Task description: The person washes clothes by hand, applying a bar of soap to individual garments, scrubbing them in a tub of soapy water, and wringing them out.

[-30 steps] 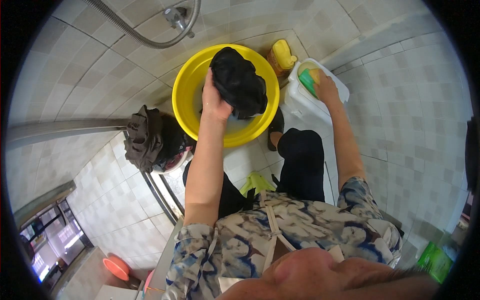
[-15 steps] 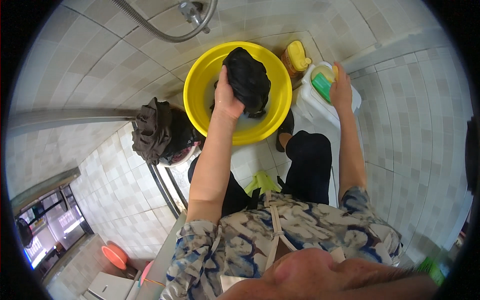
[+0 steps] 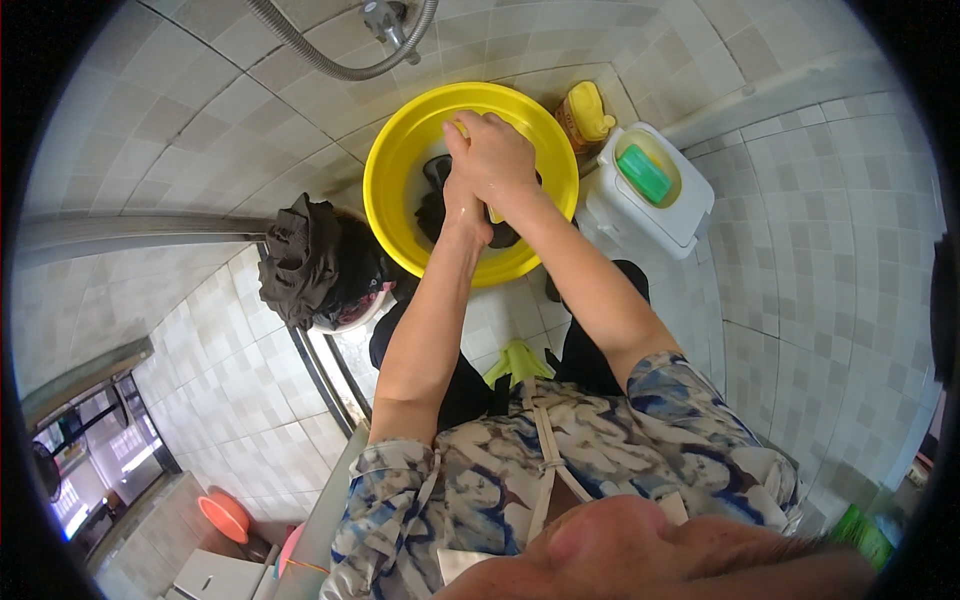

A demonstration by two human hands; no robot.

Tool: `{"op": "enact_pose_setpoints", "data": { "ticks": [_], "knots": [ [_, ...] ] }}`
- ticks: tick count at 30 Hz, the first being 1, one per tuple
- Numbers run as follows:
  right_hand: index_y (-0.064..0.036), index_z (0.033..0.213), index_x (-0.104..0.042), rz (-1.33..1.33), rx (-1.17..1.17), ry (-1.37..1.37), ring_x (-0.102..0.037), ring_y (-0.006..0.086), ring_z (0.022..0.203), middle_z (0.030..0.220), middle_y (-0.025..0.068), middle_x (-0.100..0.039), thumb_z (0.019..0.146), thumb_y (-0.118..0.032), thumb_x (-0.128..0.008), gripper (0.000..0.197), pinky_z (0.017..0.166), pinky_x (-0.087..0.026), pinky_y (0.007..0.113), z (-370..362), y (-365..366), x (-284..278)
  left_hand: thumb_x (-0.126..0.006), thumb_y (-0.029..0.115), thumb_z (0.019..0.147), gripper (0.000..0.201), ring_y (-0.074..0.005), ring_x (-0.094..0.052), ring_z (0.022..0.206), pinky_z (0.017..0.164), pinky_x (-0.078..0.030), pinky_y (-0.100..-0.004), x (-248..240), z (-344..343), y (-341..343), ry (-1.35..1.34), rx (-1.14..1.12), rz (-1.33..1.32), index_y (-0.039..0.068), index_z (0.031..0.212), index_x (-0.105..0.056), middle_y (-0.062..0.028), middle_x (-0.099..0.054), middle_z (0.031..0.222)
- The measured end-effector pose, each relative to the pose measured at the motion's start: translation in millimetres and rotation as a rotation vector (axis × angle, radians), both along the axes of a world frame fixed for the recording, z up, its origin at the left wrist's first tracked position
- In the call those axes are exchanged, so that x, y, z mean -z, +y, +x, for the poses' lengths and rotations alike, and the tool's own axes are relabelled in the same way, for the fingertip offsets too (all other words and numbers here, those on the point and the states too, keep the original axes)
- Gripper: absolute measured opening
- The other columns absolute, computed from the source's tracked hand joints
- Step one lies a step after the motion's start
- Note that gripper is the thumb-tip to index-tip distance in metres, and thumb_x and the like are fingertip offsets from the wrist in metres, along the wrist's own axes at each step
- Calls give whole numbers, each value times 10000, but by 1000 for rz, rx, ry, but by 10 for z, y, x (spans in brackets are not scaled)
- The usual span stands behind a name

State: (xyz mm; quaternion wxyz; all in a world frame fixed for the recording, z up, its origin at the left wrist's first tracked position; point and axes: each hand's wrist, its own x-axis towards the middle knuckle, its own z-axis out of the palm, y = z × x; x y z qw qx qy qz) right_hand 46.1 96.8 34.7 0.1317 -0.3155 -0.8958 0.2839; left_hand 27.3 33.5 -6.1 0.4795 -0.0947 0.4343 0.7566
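Dark cloth [image 3: 432,205] in yellow basin [image 3: 400,150]; amber bottle [image 3: 583,116], white box [image 3: 650,195] beside.

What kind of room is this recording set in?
Most likely a tiled bathroom or wash area: small tiles cover floor and walls, a shower hose loops overhead, and both hands work over a yellow basin holding dark cloth.
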Motion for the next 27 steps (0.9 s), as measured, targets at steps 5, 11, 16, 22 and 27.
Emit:
{"op": "enact_pose_setpoints", "data": {
  "ticks": [5, 11, 16, 22, 27],
  "knots": [
    [-77, 1100, -587, -156, 157, 170, -602, 387, 899, 966, 176, -630, 896, -374, -513, 368, 806, -469, 442, 132, -172, 133, -450, 381, 935, 365, -204, -581, 930, 784, -478, -358, -23, -33, -37, -50, -163, 4, 91, 1130, -556, -82, -595, 1055],
    [-42, 1161, -549, -592, 114, 380, -601, 304, 993, 1048, 174, -641, 923, -378, -498, 415, 856, -449, 363, 180, 191, 443, -429, 335, 903, 327, -199, -615, 838, 775, -503, -338, -24, -188, -39, -174, -180, 154, 66, 982, -597, -65, -629, 909],
    [-16, 1216, -548, -1505, 59, 548, -569, 175, 1056, 1202, 68, -591, 954, -323, -492, 408, 933, -421, 280, 397, 233, 653, -410, 388, 897, 416, -268, -613, 945, 888, -483, -419, -176, -291, -127, -230, -148, 493, 71, 1063, -622, -101, -644, 1008],
    [-41, 1178, -555, -1403, 70, 711, -597, 164, 1001, 1088, 61, -616, 825, -121, -673, 381, 894, -470, 301, 467, 478, 185, -460, 519, 907, 552, -294, -573, 1085, 991, -421, -445, -244, -505, -164, -266, -50, 338, 66, 1203, -568, -114, -604, 1186],
    [-104, 1124, -572, -638, -254, 427, -607, 112, 928, 1011, 62, -620, 833, -115, -627, 297, 755, -508, 271, 294, 471, -136, -433, 549, 927, 586, -263, -553, 1132, 989, -428, -418, -79, -303, -79, -267, 106, 282, 83, 1275, -505, -95, -569, 1238]
  ]
}}
